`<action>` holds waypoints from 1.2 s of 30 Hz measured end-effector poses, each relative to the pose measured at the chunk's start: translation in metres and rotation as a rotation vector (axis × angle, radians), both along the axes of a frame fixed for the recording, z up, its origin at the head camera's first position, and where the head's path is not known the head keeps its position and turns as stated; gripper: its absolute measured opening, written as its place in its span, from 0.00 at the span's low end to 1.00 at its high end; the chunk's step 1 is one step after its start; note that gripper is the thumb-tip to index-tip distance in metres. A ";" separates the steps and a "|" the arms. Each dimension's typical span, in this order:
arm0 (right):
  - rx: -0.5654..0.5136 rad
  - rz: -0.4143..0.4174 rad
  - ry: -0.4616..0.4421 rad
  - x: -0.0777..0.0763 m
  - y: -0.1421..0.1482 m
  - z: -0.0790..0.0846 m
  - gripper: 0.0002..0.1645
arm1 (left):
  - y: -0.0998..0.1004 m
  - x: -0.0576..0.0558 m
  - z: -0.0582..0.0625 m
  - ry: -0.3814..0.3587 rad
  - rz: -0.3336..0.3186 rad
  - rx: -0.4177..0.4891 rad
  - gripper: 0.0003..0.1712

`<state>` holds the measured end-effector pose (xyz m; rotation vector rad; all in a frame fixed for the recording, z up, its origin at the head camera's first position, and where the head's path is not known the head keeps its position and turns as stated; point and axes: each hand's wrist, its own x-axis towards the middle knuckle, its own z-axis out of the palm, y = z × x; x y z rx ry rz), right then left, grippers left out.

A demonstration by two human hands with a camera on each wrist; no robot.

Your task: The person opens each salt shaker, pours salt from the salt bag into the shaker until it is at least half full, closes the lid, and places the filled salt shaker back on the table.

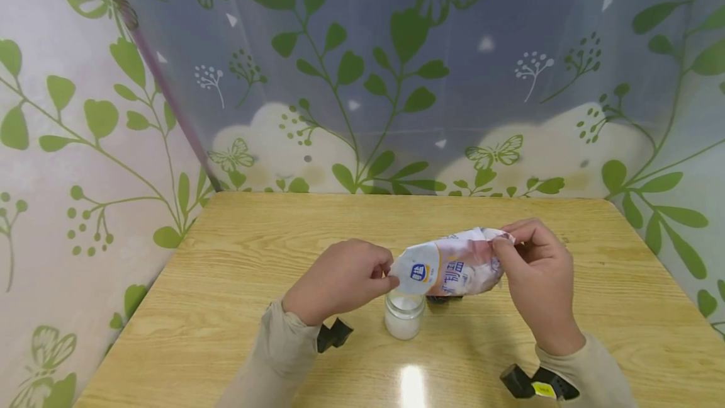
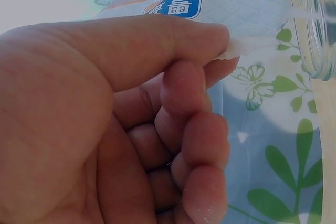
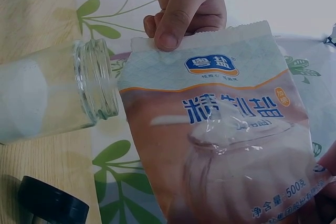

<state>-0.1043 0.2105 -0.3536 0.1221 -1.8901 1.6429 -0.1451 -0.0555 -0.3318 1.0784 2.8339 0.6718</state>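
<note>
A salt bag [image 1: 453,263], pale blue and pink with printed characters, is held tilted above the table, its left end lower. My left hand [image 1: 347,277] pinches its torn top edge between thumb and forefinger. At the bag's other end, my right hand [image 1: 538,272] grips the gathered bottom corner. Under the left end stands an uncapped glass jar [image 1: 404,323], partly filled with white salt [image 3: 23,98]. A thin white stream [image 2: 310,14] runs from the bag's corner into the jar mouth in the left wrist view.
A black lid [image 3: 52,200] lies on the wooden table [image 1: 249,232] close by the jar, mostly behind the bag in the head view. Patterned fabric [image 1: 351,80] with leaves and butterflies walls the table's back and sides. Black wrist devices [image 1: 334,334] sit on both sleeves.
</note>
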 end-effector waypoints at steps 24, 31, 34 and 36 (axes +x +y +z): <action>-0.028 0.009 0.011 0.000 0.000 -0.001 0.10 | 0.000 0.000 -0.001 0.002 0.000 0.000 0.15; -0.049 0.014 0.012 0.000 0.000 -0.001 0.11 | 0.000 0.000 -0.001 -0.002 -0.004 0.009 0.14; -0.050 0.014 0.013 0.000 0.000 0.000 0.11 | 0.000 0.000 -0.001 -0.001 -0.002 0.011 0.14; -0.047 0.014 0.014 0.001 0.000 0.000 0.10 | 0.000 0.001 0.000 -0.002 -0.001 0.009 0.15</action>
